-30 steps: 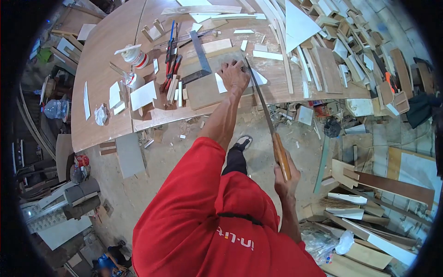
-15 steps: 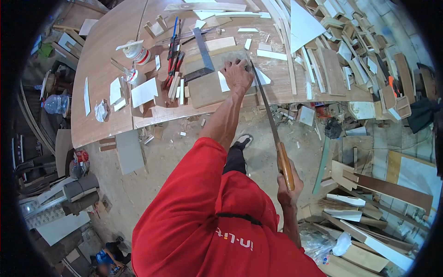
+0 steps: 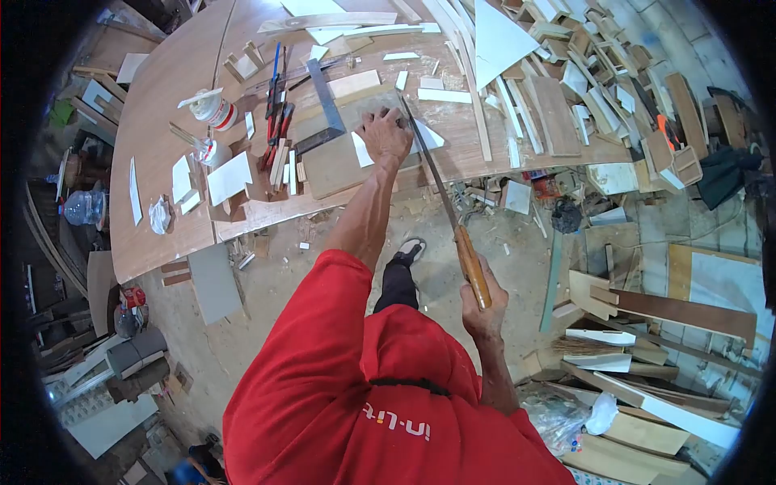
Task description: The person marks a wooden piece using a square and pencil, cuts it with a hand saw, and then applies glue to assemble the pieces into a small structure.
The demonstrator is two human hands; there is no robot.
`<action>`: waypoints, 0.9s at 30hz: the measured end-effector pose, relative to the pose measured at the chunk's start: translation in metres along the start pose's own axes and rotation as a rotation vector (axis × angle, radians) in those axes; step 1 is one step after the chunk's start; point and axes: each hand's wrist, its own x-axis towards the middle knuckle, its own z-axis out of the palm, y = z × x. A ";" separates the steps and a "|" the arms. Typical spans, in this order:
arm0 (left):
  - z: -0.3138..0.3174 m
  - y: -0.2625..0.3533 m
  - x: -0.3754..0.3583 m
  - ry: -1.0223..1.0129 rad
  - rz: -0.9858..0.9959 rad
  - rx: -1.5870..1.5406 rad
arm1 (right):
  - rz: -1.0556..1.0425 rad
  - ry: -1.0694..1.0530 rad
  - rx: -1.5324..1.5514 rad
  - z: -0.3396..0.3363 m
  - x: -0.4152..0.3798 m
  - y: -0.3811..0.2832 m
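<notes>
It's a single cam on the wearer's head, looking forward and steeply down, super wide with dark curved corners. The wearer's shirt (image 3: 347, 364) is right up close at the bottom, both the left hand (image 3: 386, 136) and right hand (image 3: 485, 301) sit further out, and the table (image 3: 162, 105) runs off the top.
</notes>
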 end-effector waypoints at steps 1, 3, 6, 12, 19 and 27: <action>0.001 -0.002 0.000 0.000 0.000 0.001 | 0.001 0.000 0.000 0.001 -0.001 0.000; 0.005 -0.009 0.000 0.008 0.058 -0.018 | -0.077 0.002 -0.017 0.001 -0.002 -0.002; 0.011 -0.022 -0.006 0.042 0.204 -0.097 | 0.003 -0.017 0.024 -0.001 -0.002 -0.004; -0.012 -0.029 -0.029 -0.064 0.391 0.000 | -0.050 -0.019 0.010 -0.003 0.001 0.001; -0.016 -0.038 -0.027 -0.170 0.428 0.064 | 0.008 -0.021 0.005 -0.005 -0.003 -0.012; -0.025 -0.024 -0.032 -0.263 0.300 0.142 | 0.043 -0.015 0.020 -0.017 -0.030 -0.012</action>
